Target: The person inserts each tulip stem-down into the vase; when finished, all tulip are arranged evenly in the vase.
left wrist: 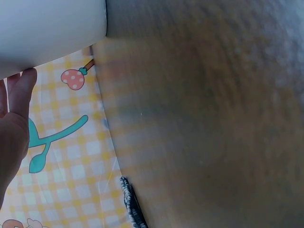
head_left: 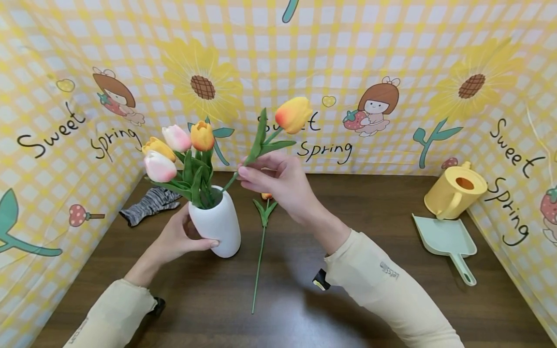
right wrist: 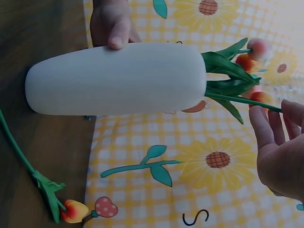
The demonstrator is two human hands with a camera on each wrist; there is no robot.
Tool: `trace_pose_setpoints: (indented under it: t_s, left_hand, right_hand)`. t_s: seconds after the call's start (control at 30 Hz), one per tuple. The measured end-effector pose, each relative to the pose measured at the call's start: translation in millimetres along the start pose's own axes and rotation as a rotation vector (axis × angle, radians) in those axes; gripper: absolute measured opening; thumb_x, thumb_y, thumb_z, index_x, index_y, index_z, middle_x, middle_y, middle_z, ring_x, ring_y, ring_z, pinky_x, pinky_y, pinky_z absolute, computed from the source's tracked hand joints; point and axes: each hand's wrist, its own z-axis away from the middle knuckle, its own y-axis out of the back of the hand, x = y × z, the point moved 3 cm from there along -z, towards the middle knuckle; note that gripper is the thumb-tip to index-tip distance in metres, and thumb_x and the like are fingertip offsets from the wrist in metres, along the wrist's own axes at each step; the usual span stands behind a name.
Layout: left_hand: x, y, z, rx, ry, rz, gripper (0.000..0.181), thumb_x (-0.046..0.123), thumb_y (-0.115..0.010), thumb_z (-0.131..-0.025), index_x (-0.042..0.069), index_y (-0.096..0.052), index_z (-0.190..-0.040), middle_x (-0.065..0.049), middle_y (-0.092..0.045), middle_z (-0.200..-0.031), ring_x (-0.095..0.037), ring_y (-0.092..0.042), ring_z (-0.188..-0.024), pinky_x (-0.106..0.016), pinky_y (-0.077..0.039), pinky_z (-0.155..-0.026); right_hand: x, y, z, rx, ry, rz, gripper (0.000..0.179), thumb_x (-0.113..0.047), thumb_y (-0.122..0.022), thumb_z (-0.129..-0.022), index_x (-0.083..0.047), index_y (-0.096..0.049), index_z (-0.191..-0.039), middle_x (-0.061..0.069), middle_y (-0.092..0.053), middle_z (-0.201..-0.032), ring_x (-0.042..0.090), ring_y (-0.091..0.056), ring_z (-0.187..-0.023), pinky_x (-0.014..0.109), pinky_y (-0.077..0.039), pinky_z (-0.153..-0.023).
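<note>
My left hand (head_left: 178,239) grips a white vase (head_left: 219,227) around its side, thumb across the front. Several pink and yellow-orange tulips (head_left: 177,137) with green leaves stand in the vase, leaning left. Between thumb and fingers, my right hand (head_left: 280,183) pinches the stem of an orange-yellow tulip (head_left: 293,115). That stem slants down into the vase's mouth, as the right wrist view also shows at the rim of the vase (right wrist: 118,80). In the left wrist view, fingers (left wrist: 23,92) press against the vase wall.
Another tulip (head_left: 262,251) lies on the dark wooden table (head_left: 196,299), right of the vase. A grey knitted glove (head_left: 152,207) lies behind the left hand. At the right are a yellow watering can (head_left: 452,193) and a pale green dustpan (head_left: 448,237). Checked cloth (head_left: 270,67) walls the back and sides.
</note>
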Motion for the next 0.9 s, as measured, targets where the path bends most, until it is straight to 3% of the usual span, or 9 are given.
trace_pose_setpoints:
  t_s: [0.17, 0.37, 0.63, 0.9]
  left_hand:
    - [1.1, -0.4, 0.6, 0.000, -0.015, -0.007, 0.097, -0.010, -0.089, -0.069, 0.012, -0.041, -0.150, -0.007, -0.059, -0.130, -0.018, -0.066, -0.106, -0.038, -0.062, -0.076]
    - [1.4, -1.0, 0.3, 0.003, 0.011, 0.003, 0.094, -0.009, -0.089, -0.069, 0.014, -0.043, -0.148, -0.009, -0.059, -0.128, -0.019, -0.067, -0.106, -0.041, -0.062, -0.075]
    - [1.4, -0.2, 0.1, -0.001, 0.006, 0.000, 0.093, -0.009, -0.088, -0.070, 0.014, -0.042, -0.148, -0.009, -0.057, -0.129, -0.020, -0.067, -0.106, -0.041, -0.062, -0.076]
    - [1.3, -0.8, 0.0, -0.005, 0.011, 0.004, 0.094, -0.009, -0.088, -0.070, 0.015, -0.042, -0.148, -0.009, -0.057, -0.129, -0.020, -0.067, -0.106, -0.041, -0.062, -0.077]
  right_hand:
    - [11.1, -9.0, -6.5, -0.025, -0.001, 0.021, 0.018, 0.008, -0.068, -0.093, 0.014, -0.066, -0.110, 0.013, -0.074, -0.100, 0.026, -0.071, -0.094, 0.050, -0.056, -0.090]
    - [24.9, -18.6, -11.4, -0.017, -0.007, 0.114, 0.020, 0.001, -0.073, -0.092, 0.006, -0.068, -0.111, 0.009, -0.075, -0.100, 0.037, -0.070, -0.098, 0.044, -0.059, -0.088]
    - [36.2, -23.4, -16.9, -0.010, 0.029, 0.241, 0.017, -0.004, -0.075, -0.091, 0.002, -0.071, -0.107, 0.011, -0.074, -0.102, 0.017, -0.070, -0.090, 0.036, -0.058, -0.085]
    - [41.8, -22.3, -17.6, 0.059, 0.012, 0.270, 0.025, 0.000, -0.076, -0.089, 0.001, -0.069, -0.113, 0.013, -0.072, -0.102, 0.017, -0.069, -0.089, 0.032, -0.059, -0.080]
